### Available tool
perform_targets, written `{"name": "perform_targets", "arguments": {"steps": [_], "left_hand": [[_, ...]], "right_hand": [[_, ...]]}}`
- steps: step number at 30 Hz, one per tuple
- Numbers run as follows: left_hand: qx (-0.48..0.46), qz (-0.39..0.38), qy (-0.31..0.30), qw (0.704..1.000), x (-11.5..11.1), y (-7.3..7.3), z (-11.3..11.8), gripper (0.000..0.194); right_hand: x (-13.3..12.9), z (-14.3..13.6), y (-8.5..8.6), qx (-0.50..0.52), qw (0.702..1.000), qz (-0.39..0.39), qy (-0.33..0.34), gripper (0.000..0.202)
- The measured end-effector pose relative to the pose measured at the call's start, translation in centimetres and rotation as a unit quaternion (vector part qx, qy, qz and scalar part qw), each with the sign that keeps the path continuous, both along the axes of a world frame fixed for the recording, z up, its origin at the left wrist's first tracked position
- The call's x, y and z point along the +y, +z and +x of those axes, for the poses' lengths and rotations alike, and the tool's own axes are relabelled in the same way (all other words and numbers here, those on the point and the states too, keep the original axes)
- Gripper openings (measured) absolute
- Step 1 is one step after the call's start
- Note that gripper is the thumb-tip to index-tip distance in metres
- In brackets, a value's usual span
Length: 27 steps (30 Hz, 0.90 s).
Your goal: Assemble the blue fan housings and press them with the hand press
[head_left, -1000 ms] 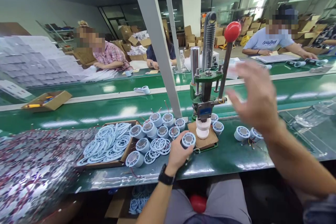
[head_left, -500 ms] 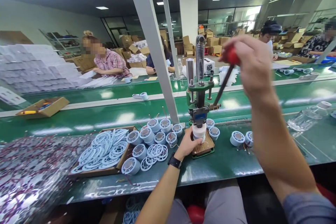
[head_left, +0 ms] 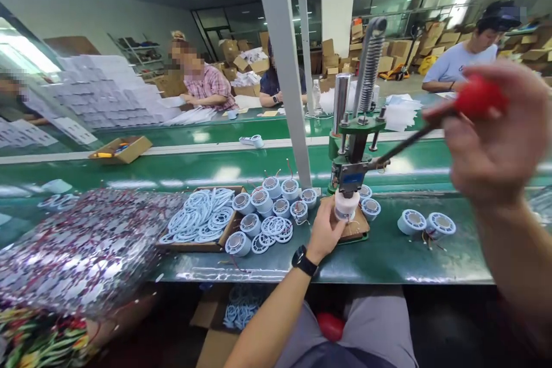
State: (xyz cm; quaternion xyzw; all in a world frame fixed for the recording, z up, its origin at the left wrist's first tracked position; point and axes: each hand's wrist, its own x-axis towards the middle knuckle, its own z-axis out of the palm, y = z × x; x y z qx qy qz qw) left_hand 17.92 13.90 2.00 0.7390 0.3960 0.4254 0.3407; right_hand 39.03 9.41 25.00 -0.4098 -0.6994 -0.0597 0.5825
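Note:
A hand-lever press stands on the bench in front of me. Below its ram sits a white, round piece, with part of a light-blue housing and thin wires showing under it. My left hand grips this small part from the left, thumb in front, on the brown base plate. Blurred by motion, my right hand is on the red knob of the press lever. Two light-blue round housings with metal discs and wires lie to the right of the press.
Left of the press stand several similar housings, loose light-blue rings and a carton of rings. A wired sheet of parts covers the bench's left. A grey post rises behind. Co-workers sit across the green belt.
The lever has swung lower, my right hand moving with its knob outward to the right. My left hand keeps its hold under the ram. The camera view has turned left and down.

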Motion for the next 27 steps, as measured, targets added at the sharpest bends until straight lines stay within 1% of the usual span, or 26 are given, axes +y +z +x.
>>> {"name": "perform_targets", "arguments": {"steps": [1, 2, 3, 4, 5, 6, 7, 8, 9, 10, 11, 12, 13, 14, 15, 16, 18, 19, 20, 22, 24, 25, 26, 27], "left_hand": [[0.019, 0.02, 0.022, 0.999, -0.5, -0.1, -0.8, 0.055], [0.04, 0.038, 0.044, 0.998, -1.0, -0.4, -1.8, 0.051], [0.059, 0.053, 0.064, 0.995, -1.5, -0.7, -2.7, 0.047], [0.078, 0.066, 0.082, 0.991, -1.9, -1.2, -3.6, 0.045], [0.094, 0.075, 0.097, 0.988, -2.3, -1.8, -4.5, 0.044], [0.107, 0.082, 0.108, 0.985, -2.6, -2.3, -5.2, 0.043], [0.119, 0.089, 0.115, 0.982, -2.9, -2.9, -5.7, 0.043], [0.132, 0.101, 0.119, 0.979, -3.1, -3.5, -5.9, 0.043], [0.147, 0.119, 0.121, 0.974, -3.3, -3.9, -6.0, 0.042], [0.162, 0.141, 0.122, 0.969, -3.4, -4.2, -5.8, 0.042], [0.174, 0.164, 0.121, 0.963, -3.5, -4.5, -5.4, 0.042], [0.183, 0.185, 0.119, 0.958, -3.6, -4.5, -5.0, 0.041], [0.188, 0.199, 0.115, 0.955, -3.8, -4.5, -4.4, 0.04], [0.188, 0.207, 0.112, 0.954, -4.0, -4.3, -3.9, 0.039], [0.189, 0.211, 0.112, 0.953, -4.2, -3.9, -3.6, 0.038], [0.19, 0.215, 0.114, 0.951, -4.4, -3.5, -3.5, 0.037], [0.198, 0.232, 0.137, 0.943, -4.4, -2.4, -4.4, 0.035], [0.207, 0.242, 0.161, 0.934, -4.1, -1.7, -5.6, 0.033], [0.219, 0.249, 0.194, 0.923, -3.6, -1.0, -7.3, 0.032], [0.247, 0.252, 0.278, 0.893, -2.1, 0.5, -11.9, 0.03], [0.272, 0.231, 0.349, 0.866, -0.5, 2.1, -17.5, 0.032], [0.29, 0.216, 0.366, 0.857, 0.3, 2.7, -20.1, 0.035], [0.31, 0.201, 0.366, 0.854, 1.0, 3.2, -22.5, 0.035], [0.332, 0.185, 0.35, 0.856, 1.7, 3.5, -24.5, 0.033]], "right_hand": [[2.2, 0.2, 1.9, 0.003, 0.999, -0.006, 0.035, 0.048], [3.9, 0.4, 2.9, -0.015, 0.998, -0.016, 0.065, 0.052], [5.0, 0.3, 2.8, -0.019, 0.997, -0.026, 0.076, 0.057], [5.4, 0.1, 1.6, -0.017, 0.996, -0.028, 0.077, 0.062], [5.2, -0.4, -0.6, 0.004, 0.998, -0.018, 0.064, 0.065], [4.6, -1.2, -3.8, 0.039, 0.998, -0.004, 0.042, 0.067], [3.8, -2.3, -7.5, 0.082, 0.996, 0.009, 0.018, 0.068], [2.9, -3.6, -11.5, 0.116, 0.993, -0.006, -0.022, 0.069], [2.1, -5.0, -15.3, 0.126, 0.989, -0.046, -0.067, 0.072], [1.6, -6.4, -18.8, 0.124, 0.985, -0.08, -0.088, 0.078], [1.5, -7.7, -21.6, 0.123, 0.982, -0.1, -0.104, 0.079], [1.7, -8.7, -23.6, 0.12, 0.978, -0.118, -0.121, 0.08], [2.1, -9.6, -25.0, 0.119, 0.975, -0.129, -0.135, 0.078], [2.5, -10.1, -25.6, 0.119, 0.972, -0.134, -0.151, 0.076], [2.8, -10.5, -25.8, 0.121, 0.969, -0.136, -0.167, 0.073], [2.9, -10.7, -25.6, 0.122, 0.967, -0.134, -0.18, 0.069], [2.1, -10.3, -24.8, 0.121, 0.965, -0.124, -0.194, 0.062], [1.2, -9.7, -24.6, 0.121, 0.966, -0.12, -0.194, 0.057], [0.1, -8.7, -24.6, 0.112, 0.968, -0.118, -0.193, 0.053], [-2.0, -5.6, -25.4, 0.071, 0.97, -0.122, -0.196, 0.041], [-3.5, -1.7, -26.8, -0.075, 0.96, -0.12, -0.243, 0.034], [-4.0, 0.1, -27.3, -0.136, 0.949, -0.117, -0.259, 0.032], [-4.3, 1.8, -27.6, -0.189, 0.936, -0.117, -0.272, 0.033], [-4.5, 3.1, -27.7, -0.225, 0.925, -0.122, -0.281, 0.034]]}}
